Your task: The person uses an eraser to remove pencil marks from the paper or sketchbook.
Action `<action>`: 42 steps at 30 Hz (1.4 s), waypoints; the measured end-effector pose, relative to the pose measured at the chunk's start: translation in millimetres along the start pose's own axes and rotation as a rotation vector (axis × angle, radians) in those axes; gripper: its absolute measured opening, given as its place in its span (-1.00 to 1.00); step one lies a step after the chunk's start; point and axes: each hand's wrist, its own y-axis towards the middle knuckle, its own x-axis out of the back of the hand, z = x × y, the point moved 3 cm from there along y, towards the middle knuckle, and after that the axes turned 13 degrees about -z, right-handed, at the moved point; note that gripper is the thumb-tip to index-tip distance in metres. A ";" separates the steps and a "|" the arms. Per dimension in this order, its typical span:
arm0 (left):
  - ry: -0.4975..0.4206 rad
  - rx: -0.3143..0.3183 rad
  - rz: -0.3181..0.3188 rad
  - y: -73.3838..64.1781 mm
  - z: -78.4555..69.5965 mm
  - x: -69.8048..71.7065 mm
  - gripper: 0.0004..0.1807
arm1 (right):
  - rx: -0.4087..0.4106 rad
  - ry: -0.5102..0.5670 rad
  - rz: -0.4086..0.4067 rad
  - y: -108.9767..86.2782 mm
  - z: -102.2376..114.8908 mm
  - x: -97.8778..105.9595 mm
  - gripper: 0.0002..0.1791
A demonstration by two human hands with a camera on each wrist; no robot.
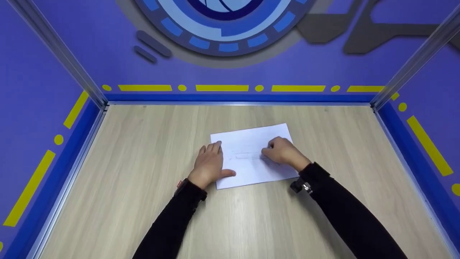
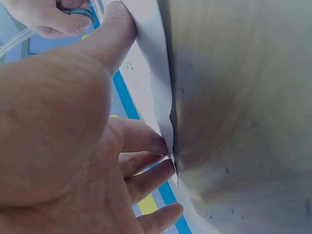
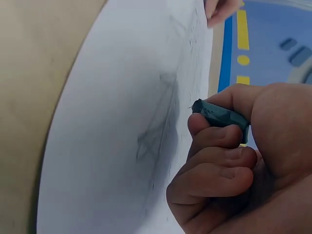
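A white sheet of paper [image 1: 248, 174] lies slightly askew on the table, with faint, smudged grey pencil lines [image 1: 244, 155] across its middle. My left hand [image 1: 209, 162] rests at its left edge, thumb and fingers spread. In the left wrist view that edge lifts a little off the wood beside the fingertips. Over the right half of the sheet, my right hand [image 1: 283, 150] pinches a small dark green eraser [image 3: 223, 118] between thumb and index finger, the other fingers curled. The eraser's blackened end points at the sheet, close over the pencil lines. Small dark crumbs dot the paper.
Light wood tabletop [image 1: 143, 172] surrounds the sheet. Blue-purple panels [image 1: 230, 77] with yellow marks and metal framing [image 1: 237, 103] enclose the table at the back and both sides. Dark specks also lie on the wood near the left hand.
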 end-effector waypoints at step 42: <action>-0.010 0.001 -0.005 -2.7 -0.4 2.5 0.28 | -0.115 -0.100 -0.074 -20.1 -68.7 28.1 -0.69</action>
